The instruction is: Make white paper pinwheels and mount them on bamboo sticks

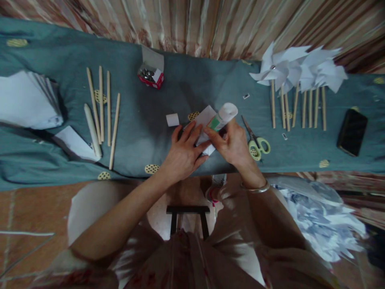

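At the middle of the cloth-covered table, a folded white paper lies under both hands. My left hand rests on its left part with the fingers spread. My right hand is wrapped round a white and green glue tube, tilted with its lower end at the paper. The tip of the tube is hidden by the fingers. A small white square piece lies to the left of the paper. Green-handled scissors lie just right of my right hand.
An open red box of metal pieces stands at the back. Wooden sticks and stacked white paper lie left. White paper pinwheels on sticks and a black phone lie right. A bag of paper scraps stands below the table edge.
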